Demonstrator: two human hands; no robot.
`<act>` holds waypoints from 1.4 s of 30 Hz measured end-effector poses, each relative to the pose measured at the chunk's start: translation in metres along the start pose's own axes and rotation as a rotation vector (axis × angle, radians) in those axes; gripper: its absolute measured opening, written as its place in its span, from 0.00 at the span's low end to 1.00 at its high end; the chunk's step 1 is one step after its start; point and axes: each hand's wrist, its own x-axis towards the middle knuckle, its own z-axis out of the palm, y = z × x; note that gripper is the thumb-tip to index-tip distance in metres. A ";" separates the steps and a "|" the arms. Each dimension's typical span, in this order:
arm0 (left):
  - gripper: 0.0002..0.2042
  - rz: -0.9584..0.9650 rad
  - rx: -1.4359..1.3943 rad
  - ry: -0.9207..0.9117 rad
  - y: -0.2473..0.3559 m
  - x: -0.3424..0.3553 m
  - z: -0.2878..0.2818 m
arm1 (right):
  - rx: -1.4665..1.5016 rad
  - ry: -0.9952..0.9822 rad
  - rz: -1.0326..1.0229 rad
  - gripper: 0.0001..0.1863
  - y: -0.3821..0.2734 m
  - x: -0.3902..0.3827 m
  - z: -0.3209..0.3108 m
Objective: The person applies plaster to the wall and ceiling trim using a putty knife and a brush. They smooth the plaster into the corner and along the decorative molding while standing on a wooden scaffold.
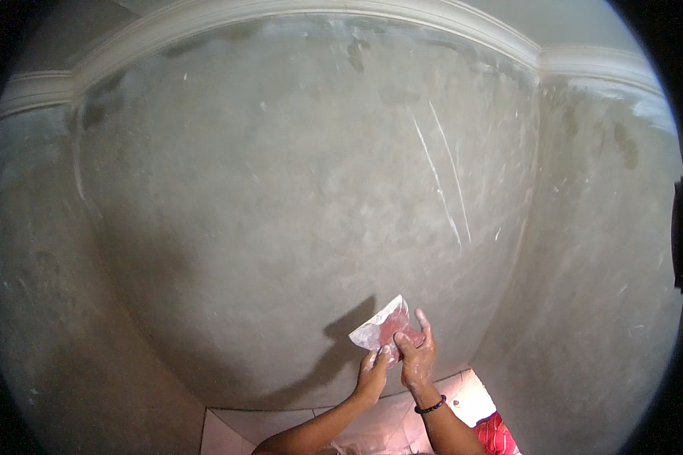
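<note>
A grey plastered wall fills nearly the whole view, bulging under the fisheye, with a pale moulded cornice running along its top. The plaster looks patchy and smooth-worn, and two thin white scratches slant down it, well above the hands. To the right of the wall a second grey face turns a corner, and a dark object sits at its far right edge, too cut off to identify. Below the wall a strip of light floor tile shows, with a bit of red cloth beside the right forearm.

Both hands are raised low on the wall, dusted white. Between them is a small reddish sheet, likely sandpaper, its edges whitened and one corner pointing up toward the scratches. The right hand pinches it from the right, thumb on the front face and fingers behind, the index finger stretched up along the edge, probably to keep the sheet flat. The left hand comes up from beneath, its fingertips closed on the lower edge, seemingly steadying or folding it. Whether the sheet touches the plaster cannot be told; its shadow falls just left of it on the wall. A dark bracelet circles the right wrist
</note>
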 end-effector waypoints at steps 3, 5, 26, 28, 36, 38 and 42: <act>0.19 -0.221 -0.100 0.133 -0.028 0.002 -0.019 | -0.278 -0.015 0.186 0.36 0.022 -0.014 -0.023; 0.19 -0.417 -0.083 0.276 -0.053 -0.003 -0.042 | -0.369 0.019 0.125 0.34 0.051 -0.021 -0.054; 0.20 -0.993 0.063 0.828 -0.225 -0.109 -0.270 | -0.783 0.383 1.263 0.10 0.198 -0.258 -0.379; 0.21 -1.037 0.061 0.783 -0.243 -0.106 -0.261 | -0.671 0.425 1.259 0.12 0.232 -0.258 -0.388; 0.22 -0.971 -0.363 0.678 -0.384 -0.123 -0.255 | -0.908 -0.120 1.111 0.17 0.433 -0.284 -0.423; 0.23 -0.962 -0.501 0.648 -0.417 -0.144 -0.261 | -0.974 -0.215 1.099 0.17 0.478 -0.293 -0.413; 0.26 -0.964 -0.489 0.654 -0.456 -0.178 -0.257 | -1.161 -0.517 1.229 0.16 0.595 -0.337 -0.428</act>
